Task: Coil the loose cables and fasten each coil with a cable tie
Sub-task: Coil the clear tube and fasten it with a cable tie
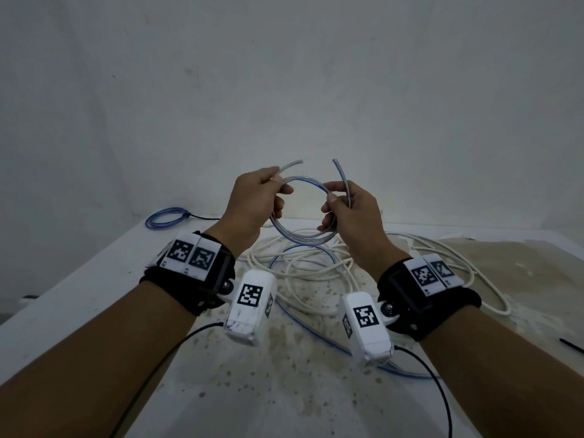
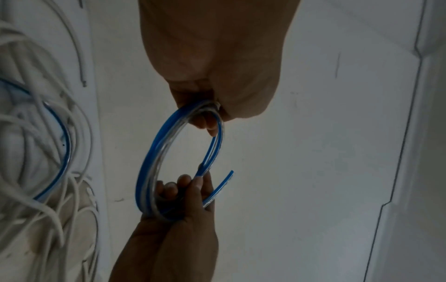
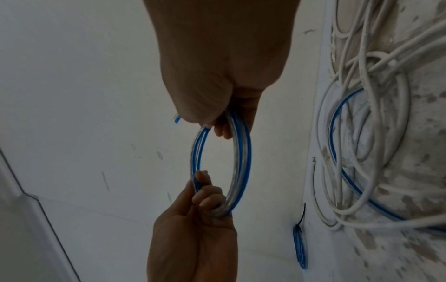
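Observation:
A clear cable with a blue stripe is wound into a round coil [image 1: 300, 213] [image 2: 154, 164] [image 3: 241, 162] held up in the air above the table. My left hand [image 1: 252, 200] [image 2: 217, 76] grips its left side, with one free cable end poking out past the fingers. My right hand [image 1: 350, 207] [image 3: 217, 76] pinches its right side, the other free end sticking up. A tied blue coil [image 1: 167, 216] [image 3: 300, 248] with a black cable tie lies at the table's far left corner. Loose white cables [image 1: 316, 267] and a loose blue cable [image 1: 316, 330] lie tangled below my hands.
The white table [image 1: 79, 295] has a stained, speckled top and ends at a plain wall behind. A black cable tie [image 1: 572, 344] lies near the right edge. Black leads trail from the wrist cameras across the near table.

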Demonstrator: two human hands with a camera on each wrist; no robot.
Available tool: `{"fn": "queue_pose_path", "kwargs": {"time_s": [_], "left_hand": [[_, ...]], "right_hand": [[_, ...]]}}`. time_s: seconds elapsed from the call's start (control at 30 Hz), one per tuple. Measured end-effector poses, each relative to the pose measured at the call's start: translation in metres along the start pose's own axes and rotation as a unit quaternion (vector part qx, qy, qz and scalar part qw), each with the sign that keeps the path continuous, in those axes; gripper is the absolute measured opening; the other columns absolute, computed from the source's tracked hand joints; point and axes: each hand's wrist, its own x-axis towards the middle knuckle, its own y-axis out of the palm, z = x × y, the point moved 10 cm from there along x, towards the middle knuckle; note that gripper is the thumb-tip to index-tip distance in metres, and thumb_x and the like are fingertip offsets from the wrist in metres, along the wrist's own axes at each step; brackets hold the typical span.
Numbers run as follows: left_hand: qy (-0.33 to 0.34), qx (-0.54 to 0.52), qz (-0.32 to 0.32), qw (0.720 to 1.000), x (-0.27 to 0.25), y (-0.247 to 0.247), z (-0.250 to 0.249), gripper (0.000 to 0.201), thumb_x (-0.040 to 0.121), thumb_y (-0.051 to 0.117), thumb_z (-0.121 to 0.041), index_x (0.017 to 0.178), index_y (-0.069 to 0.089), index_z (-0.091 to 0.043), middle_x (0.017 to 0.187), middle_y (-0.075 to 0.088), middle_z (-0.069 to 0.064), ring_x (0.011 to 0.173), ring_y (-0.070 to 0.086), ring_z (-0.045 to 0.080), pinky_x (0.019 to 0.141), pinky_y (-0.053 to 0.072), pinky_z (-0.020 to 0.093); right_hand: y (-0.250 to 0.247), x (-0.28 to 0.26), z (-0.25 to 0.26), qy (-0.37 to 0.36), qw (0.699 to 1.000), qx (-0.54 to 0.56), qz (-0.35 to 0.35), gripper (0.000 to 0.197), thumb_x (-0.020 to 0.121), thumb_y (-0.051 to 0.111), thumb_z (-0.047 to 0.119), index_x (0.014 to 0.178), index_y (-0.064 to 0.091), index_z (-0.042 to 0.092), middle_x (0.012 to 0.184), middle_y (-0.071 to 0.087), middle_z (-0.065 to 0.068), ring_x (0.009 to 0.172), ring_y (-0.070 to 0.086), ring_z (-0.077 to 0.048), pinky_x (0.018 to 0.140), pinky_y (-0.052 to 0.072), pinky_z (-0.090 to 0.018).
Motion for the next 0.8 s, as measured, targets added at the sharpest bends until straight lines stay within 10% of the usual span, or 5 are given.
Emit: {"fn": "queue_pose_path", "kwargs": {"time_s": [0.17,0.57,0.8], "left_hand": [[0.110,0.109,0.004,0.988,-0.009,0.005,-0.017,0.026,0.101,0.053,-0.026,0.097,0.073,-0.011,0.078,0.070,-0.002,0.046,0.050,0.012,0.045,0.044,0.023],[0.072,0.141,-0.083,0.984,-0.002,-0.013,-0.015,0.028,0.098,0.048,-0.021,0.087,0.073,-0.013,0.075,0.073,-0.001,0.044,0.055,0.011,0.045,0.045,0.023],[0.147,0.224,-0.122,0.956,-0.008,-0.012,-0.023,0.029,0.098,0.047,-0.020,0.085,0.072,-0.013,0.073,0.070,-0.003,0.070,0.063,0.014,0.069,0.047,0.029]], "right_hand": [[-0.002,0.003,0.001,-0.009,1.000,-0.012,-0.004,0.024,0.100,0.047,0.002,0.095,0.063,0.020,0.070,0.057,-0.008,0.047,0.054,-0.013,0.055,0.056,-0.036],[0.007,-0.001,0.008,-0.044,0.996,-0.076,0.023,0.019,0.099,0.049,0.004,0.103,0.064,0.014,0.067,0.060,-0.007,0.048,0.057,-0.016,0.054,0.058,-0.037],[0.007,-0.002,0.014,-0.091,0.979,-0.182,0.002,0.018,0.099,0.050,0.008,0.105,0.065,0.015,0.065,0.062,-0.003,0.048,0.061,-0.018,0.054,0.059,-0.039]]}}
